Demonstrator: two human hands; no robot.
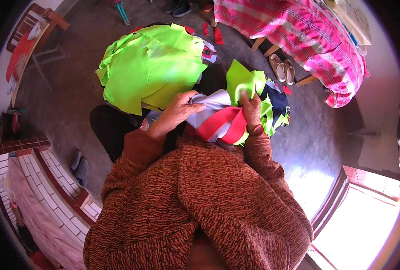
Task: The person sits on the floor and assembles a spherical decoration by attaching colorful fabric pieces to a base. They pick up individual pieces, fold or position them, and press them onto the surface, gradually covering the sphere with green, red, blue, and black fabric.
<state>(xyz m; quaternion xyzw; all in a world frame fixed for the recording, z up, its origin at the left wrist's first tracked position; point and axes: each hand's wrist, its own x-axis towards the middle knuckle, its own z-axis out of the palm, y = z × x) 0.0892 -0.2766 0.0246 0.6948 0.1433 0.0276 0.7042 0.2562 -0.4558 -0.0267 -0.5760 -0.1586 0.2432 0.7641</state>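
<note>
My left hand (pixel 177 113) is closed, thumb and fingers pinching the edge of a pale lavender fabric piece (pixel 214 100) above my lap. Across that fabric lie bands of red fabric (pixel 222 121). My right hand (pixel 251 109) is closed on a lime-green fabric piece (pixel 241 77), its thumb pressed on top; the piece stands up beyond the hand. Just past my left hand is a large heap of lime-green fabric pieces (pixel 150 67). Beside my right hand is a smaller pile of dark and lime fabric scraps (pixel 278 101). What lies under the red bands is partly hidden.
A bed with a pink plaid cover (pixel 294 36) stands at the far right, with beige shoes (pixel 283 69) beside it. Red scraps (pixel 218 36) lie on the grey floor. A white-tiled brick ledge (pixel 51 189) is at the left; a bright doorway (pixel 362 225) is at the right.
</note>
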